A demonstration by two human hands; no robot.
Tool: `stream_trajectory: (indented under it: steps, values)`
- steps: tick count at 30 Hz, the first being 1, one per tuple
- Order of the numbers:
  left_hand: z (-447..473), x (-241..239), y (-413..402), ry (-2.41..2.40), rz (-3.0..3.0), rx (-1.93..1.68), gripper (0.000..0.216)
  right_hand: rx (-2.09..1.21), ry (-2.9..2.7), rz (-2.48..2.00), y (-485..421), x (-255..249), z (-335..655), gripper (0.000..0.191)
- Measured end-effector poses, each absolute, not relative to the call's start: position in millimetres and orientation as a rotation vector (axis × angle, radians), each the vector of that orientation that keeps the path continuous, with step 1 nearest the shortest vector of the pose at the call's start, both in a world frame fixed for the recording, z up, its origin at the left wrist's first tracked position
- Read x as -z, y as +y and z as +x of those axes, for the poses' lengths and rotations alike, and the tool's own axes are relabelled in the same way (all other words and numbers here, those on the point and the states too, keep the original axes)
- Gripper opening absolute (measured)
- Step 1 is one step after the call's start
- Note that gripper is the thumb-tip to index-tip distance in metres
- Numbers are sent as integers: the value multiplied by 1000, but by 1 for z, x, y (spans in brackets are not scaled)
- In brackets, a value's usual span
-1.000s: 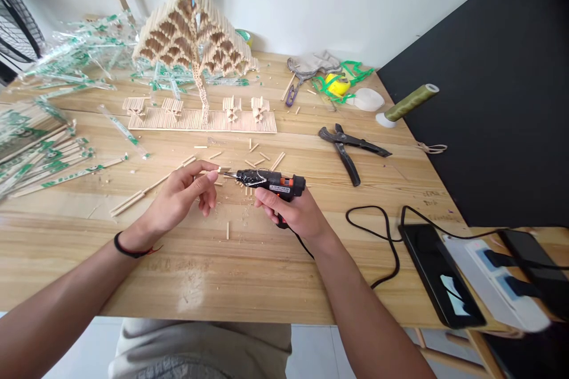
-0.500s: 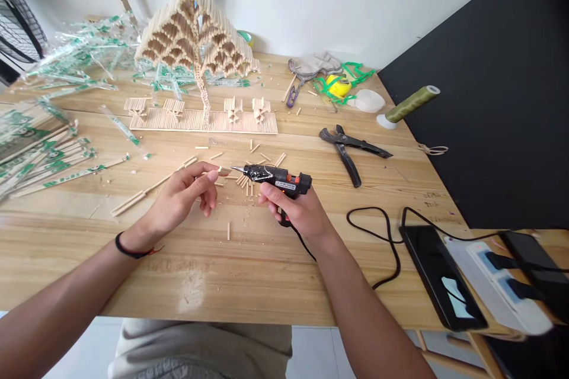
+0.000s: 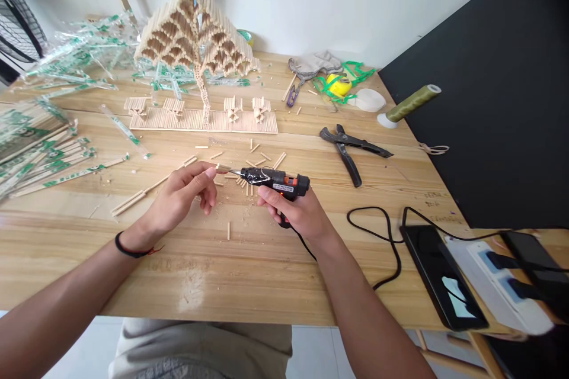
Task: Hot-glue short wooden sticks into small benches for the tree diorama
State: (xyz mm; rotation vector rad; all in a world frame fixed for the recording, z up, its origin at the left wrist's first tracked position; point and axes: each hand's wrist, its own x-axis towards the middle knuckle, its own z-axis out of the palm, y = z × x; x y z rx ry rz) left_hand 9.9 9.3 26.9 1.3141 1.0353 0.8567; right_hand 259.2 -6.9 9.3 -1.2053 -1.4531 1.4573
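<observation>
The black, white-streaked glue gun points its metal tip toward 9 o'clock; just beside that tip is 1 short, pale stick.

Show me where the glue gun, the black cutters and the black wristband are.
Glue gun (image 3: 274,178): head view, on the black barrel.
Black cutters (image 3: 341,138): head view, around the pivot.
Black wristband (image 3: 125,251): head view, on the band itself.

Your glue gun looks like shiny plastic with a metal tip, your sticks are matt bare wood, and that counter is smooth wood, kinda glossy.
</observation>
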Motion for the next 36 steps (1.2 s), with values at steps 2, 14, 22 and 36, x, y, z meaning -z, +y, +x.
stream_trajectory:
  steps: [2,14,22,36]
  values:
    - [10,-27,9,1035,1305,-855,44,-1459,-1442,-1212,-7,-9,259,46]
    - [10,-26,9,1033,1375,-870,38,-1438,-1401,-1199,-7,-9,259,45]
    - [11,-16,2,1051,1788,-879,41,-1420,-1103,-1052,-8,-4,248,37]
    - [13,-12,-6,1017,2037,-829,43,-1627,-1064,-958,-10,4,233,39]
